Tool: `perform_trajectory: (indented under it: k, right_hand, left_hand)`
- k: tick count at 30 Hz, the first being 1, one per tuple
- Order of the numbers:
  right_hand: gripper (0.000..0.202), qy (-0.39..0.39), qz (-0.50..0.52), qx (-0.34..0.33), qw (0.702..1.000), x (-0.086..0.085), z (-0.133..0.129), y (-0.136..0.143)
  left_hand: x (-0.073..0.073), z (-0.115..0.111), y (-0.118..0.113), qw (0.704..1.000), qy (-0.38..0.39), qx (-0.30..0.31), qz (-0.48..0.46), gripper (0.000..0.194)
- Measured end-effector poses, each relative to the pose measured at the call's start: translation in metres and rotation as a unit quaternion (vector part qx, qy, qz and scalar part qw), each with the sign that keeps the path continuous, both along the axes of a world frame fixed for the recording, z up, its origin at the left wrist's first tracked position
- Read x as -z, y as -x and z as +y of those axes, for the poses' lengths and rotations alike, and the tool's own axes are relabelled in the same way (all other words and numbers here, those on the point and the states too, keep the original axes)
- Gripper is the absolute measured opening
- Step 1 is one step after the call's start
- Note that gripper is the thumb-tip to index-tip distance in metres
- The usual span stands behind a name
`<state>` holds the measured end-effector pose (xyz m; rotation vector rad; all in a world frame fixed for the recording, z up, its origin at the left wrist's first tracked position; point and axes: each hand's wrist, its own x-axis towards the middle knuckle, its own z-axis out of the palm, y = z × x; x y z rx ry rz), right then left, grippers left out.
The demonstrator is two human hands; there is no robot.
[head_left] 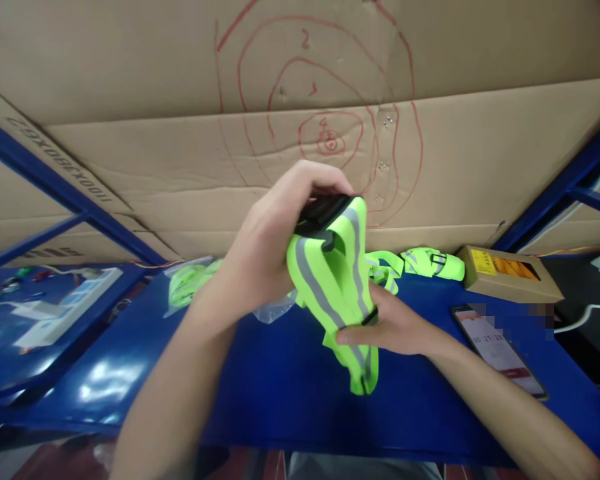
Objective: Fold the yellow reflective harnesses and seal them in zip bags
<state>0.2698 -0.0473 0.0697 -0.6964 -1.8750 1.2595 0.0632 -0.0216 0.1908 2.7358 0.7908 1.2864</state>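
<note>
A neon-yellow reflective strap bundle (313,273) with grey stripes hangs in the air over the blue table. My left hand (280,233) is wrapped round its upper end, where a black part shows under the fingers. Lower down, my right hand (385,323) grips the straps from the right side, its thumb lying across the front near a black slider. The straps form a loop between the two hands, and their lower end dangles beneath my right hand. My left fingertips are partly hidden behind the black part.
On the blue table (280,407), more neon straps (433,263) lie at the back, some in a clear bag (185,283) on the left. A cardboard box (510,273) and a phone (500,350) are at right. A power strip (70,310) sits far left. Behind stands a cardboard wall (155,160).
</note>
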Motion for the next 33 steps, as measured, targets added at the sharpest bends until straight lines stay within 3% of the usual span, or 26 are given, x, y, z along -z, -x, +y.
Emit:
perform_trajectory:
  k: [3, 6, 9, 12, 15, 18, 20, 23, 28, 33]
  right_hand:
    - [0.064, 0.044, -0.022, -0.034, 0.998, 0.011, -0.006, -0.004]
    - [0.069, 0.093, -0.066, -0.033, 0.993, 0.029, -0.011, -0.022]
    - [0.068, 0.026, -0.09, 0.043, 0.995, 0.042, -0.013, -0.036]
    - [0.086, -0.027, -0.052, 0.116, 0.992, 0.045, -0.011, -0.028]
    - [0.093, 0.025, -0.02, 0.151, 0.988, 0.045, -0.007, -0.002]
    - [0.055, 0.11, 0.029, 0.165, 0.98, 0.057, -0.001, 0.015]
    - [0.042, 0.139, 0.037, 0.168, 0.975, 0.07, 0.002, 0.013]
    - [0.039, 0.183, 0.042, 0.137, 0.973, 0.086, 0.001, 0.0]
    - [0.034, 0.209, 0.049, 0.104, 0.971, 0.098, -0.006, -0.012]
    - [0.035, 0.209, 0.009, 0.123, 0.97, 0.102, -0.008, -0.006]
  left_hand:
    - [0.008, 0.005, 0.019, 0.986, -0.101, -0.134, 0.011, 0.034]
    - [0.024, 0.013, 0.044, 0.975, -0.113, -0.193, 0.017, 0.036]
    - [0.048, 0.017, 0.053, 0.969, -0.063, -0.231, 0.055, 0.039]
    - [0.075, 0.012, 0.035, 0.949, -0.042, -0.247, 0.194, 0.038]
    - [0.1, 0.003, 0.005, 0.92, -0.045, -0.23, 0.314, 0.035]
    - [0.122, 0.0, -0.01, 0.926, 0.006, -0.188, 0.327, 0.039]
    - [0.136, 0.0, -0.005, 0.946, 0.073, -0.132, 0.287, 0.044]
    - [0.16, 0.0, 0.011, 0.962, 0.172, -0.069, 0.202, 0.047]
    - [0.198, -0.006, 0.022, 0.965, 0.238, -0.048, 0.102, 0.052]
    - [0.215, -0.01, 0.021, 0.962, 0.263, -0.052, 0.046, 0.04]
